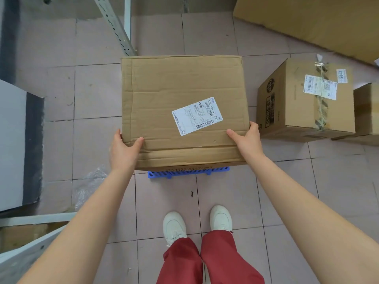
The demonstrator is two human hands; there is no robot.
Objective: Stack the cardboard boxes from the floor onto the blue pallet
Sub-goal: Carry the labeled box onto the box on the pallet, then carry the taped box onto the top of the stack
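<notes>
A large brown cardboard box (164, 95) with a white shipping label fills the middle of the head view. My left hand (124, 149) grips its near left corner, thumb on top. My right hand (247, 140) grips its near right corner the same way. Under the box's near edge, a strip of the blue pallet (188, 172) shows, with the printed edge of another box just above it. Most of the pallet is hidden by the box. A second taped cardboard box (295, 103) with labels stands on the floor to the right.
Another box (367, 111) sits at the far right edge, and a big cardboard sheet (317, 21) lies at the top right. A metal rack upright (114, 25) slants at the top, a grey and white panel (12, 144) stands left. My feet are on the pink floor tiles.
</notes>
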